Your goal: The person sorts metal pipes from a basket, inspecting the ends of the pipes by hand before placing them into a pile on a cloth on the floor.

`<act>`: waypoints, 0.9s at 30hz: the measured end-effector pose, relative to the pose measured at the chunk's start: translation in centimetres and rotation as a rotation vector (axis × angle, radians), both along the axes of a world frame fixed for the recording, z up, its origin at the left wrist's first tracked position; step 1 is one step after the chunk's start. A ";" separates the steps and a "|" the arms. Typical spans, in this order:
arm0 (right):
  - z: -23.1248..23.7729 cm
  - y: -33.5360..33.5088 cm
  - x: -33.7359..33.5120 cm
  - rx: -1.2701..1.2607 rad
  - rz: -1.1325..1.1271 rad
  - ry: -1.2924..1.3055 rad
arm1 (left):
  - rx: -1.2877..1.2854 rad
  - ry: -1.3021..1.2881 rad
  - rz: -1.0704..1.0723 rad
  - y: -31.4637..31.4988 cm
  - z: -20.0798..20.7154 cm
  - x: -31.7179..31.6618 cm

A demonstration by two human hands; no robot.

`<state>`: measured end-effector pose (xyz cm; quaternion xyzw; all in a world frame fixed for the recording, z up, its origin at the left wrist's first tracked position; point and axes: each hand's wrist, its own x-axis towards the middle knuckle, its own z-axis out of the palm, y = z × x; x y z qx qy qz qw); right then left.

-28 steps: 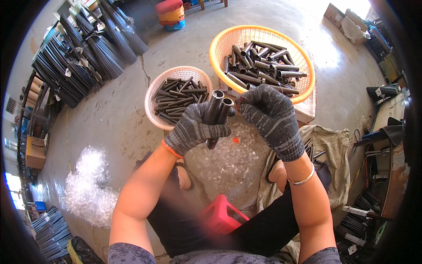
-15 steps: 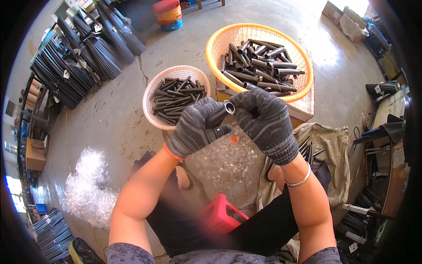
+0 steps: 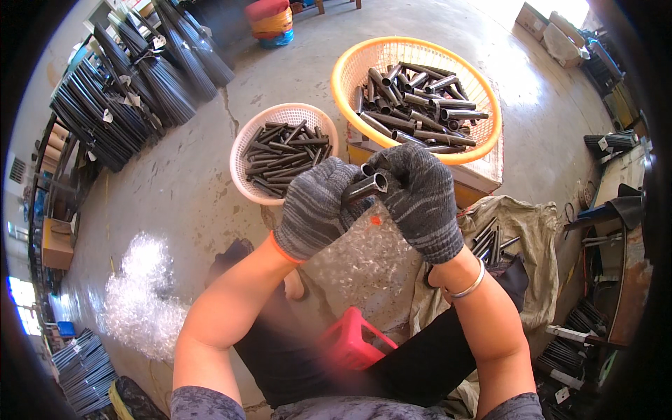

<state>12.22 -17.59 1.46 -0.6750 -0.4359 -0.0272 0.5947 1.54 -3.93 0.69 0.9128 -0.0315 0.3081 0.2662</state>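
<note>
My left hand (image 3: 315,208), in a grey striped knit glove, is closed round a short dark tube (image 3: 364,189). The tube's open end points right, toward my other hand. Just behind it the rim of what looks like a second dark tube (image 3: 367,169) shows between the two hands; I cannot tell which hand bears it. My right hand (image 3: 420,203), gloved alike, is closed with its fingertips close against the tubes. What those fingers pinch, if anything, is hidden. Beyond the hands stand an orange-rimmed basket (image 3: 337,87) of wider dark tubes and a smaller pale pink basket (image 3: 236,164) of thinner ones.
The orange basket rests on a box (image 3: 483,175). A beige sack (image 3: 535,259) with more tubes lies by my right leg. Clear plastic scraps (image 3: 143,294) are heaped at left, and a red plastic stool (image 3: 353,343) is between my legs. Bundled rods (image 3: 105,105) lean far left.
The tube in my left hand has tipped, so its side now shows and its end points right. A second rim has come into sight behind it. My right fingers have shifted off the front tube's rim.
</note>
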 end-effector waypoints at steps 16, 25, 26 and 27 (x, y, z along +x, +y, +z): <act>0.6 -0.3 1.7 -0.012 0.105 0.087 | -1.007 0.666 -0.506 2.2 0.2 -0.8; 3.9 -2.3 4.1 0.340 0.201 0.667 | -1.178 0.806 -0.515 2.5 -1.5 -1.0; 3.7 -2.5 4.7 0.279 0.150 0.625 | -1.173 0.799 -0.517 2.3 -1.7 -0.8; 3.4 -2.7 5.2 0.218 0.098 0.583 | -1.163 0.827 -0.507 2.4 -1.7 -0.9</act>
